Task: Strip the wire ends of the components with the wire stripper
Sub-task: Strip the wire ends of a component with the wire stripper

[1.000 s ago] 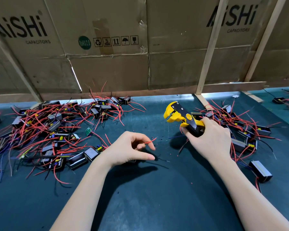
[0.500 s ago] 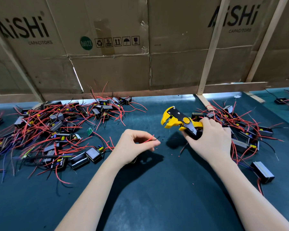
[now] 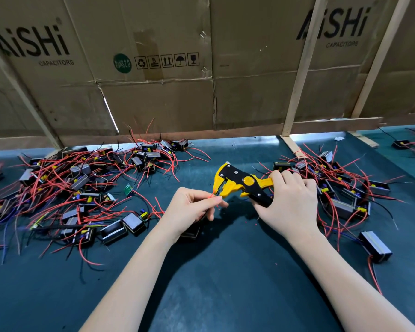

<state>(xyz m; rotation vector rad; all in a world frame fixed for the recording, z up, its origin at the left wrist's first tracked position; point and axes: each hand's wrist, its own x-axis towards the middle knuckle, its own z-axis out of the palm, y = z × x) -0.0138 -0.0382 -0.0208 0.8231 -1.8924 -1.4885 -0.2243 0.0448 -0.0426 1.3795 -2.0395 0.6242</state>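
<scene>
My right hand (image 3: 290, 202) grips the handles of the yellow and black wire stripper (image 3: 241, 184), fingers curled round them, with the tool's head pointing left and its mouth apart. My left hand (image 3: 189, 212) pinches a red wire (image 3: 211, 195) between thumb and fingertips, and the wire's end sits right at the stripper's mouth; I cannot tell whether it is inside yet. Beneath my left palm a dark component (image 3: 192, 232) rests on the green surface (image 3: 225, 283), mostly hidden by the hand. A large pile of components (image 3: 77, 188) with tangled red wires lies to the left, well apart from the tool. A second pile (image 3: 340, 188) lies to the right, just behind my right hand. A cardboard wall (image 3: 177, 68) printed "AiSHi CAPACITORS" stands along the far edge.
</scene>
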